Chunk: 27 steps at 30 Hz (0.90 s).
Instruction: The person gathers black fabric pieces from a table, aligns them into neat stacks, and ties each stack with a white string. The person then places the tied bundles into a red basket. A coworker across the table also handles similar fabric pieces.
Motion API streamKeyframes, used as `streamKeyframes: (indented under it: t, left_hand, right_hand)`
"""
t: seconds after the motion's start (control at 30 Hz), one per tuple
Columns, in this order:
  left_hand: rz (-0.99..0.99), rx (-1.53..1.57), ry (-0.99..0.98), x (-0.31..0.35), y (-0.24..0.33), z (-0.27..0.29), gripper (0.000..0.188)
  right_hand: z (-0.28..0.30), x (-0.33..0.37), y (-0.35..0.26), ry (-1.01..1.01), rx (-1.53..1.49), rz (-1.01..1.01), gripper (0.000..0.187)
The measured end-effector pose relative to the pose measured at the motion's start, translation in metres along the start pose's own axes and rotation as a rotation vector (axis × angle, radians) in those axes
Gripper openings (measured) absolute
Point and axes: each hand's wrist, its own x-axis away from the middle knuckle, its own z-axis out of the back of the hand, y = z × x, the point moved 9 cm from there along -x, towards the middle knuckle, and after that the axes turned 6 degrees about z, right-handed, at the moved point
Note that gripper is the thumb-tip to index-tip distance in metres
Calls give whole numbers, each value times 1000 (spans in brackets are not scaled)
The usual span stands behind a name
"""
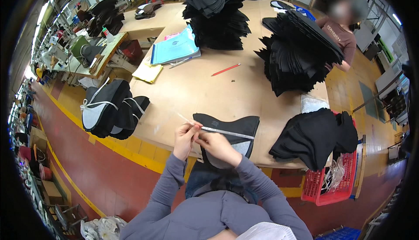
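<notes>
A small bundle of black curved fabric pieces [227, 124] with a light grey patch lies at the table's near edge, right in front of me. Across it runs a white fabric strip [229, 132], its loose end sticking out to the upper left. My left hand [185, 138] pinches this strip at the bundle's left side. Close beside it, my right hand [217, 145] is closed over the bundle, fingers curled at the strip near my left fingertips. The exact grip of the right fingers is partly hidden.
Tied black bundles [111, 109] sit at the table's left edge. Loose black pieces [312, 135] lie at the right, above a red basket [338, 183]. Tall black stacks [301, 52] stand farther back, with a blue folder [174, 47] and red pencil [226, 69]. A person [342, 35] stands at the far right.
</notes>
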Motion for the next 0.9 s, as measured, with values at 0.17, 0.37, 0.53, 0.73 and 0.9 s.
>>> streamKeyframes:
  t: [0.17, 0.37, 0.53, 0.73, 0.9]
  left_hand:
    - [179, -65, 255, 6, -53, 58, 12]
    - [180, -91, 157, 31, -82, 32, 10]
    - [196, 138, 234, 20, -112, 36, 15]
    - [287, 397, 96, 26, -96, 29, 17]
    - [176, 56, 55, 26, -69, 27, 24]
  right_hand:
    - [22, -10, -58, -17, -94, 296, 14]
    - [75, -45, 9, 479, -794, -15, 25]
    - [40, -12, -37, -40, -160, 122, 34]
    - [-21, 5, -53, -126, 148, 417, 42]
    - [5, -16, -48, 44, -62, 219, 20]
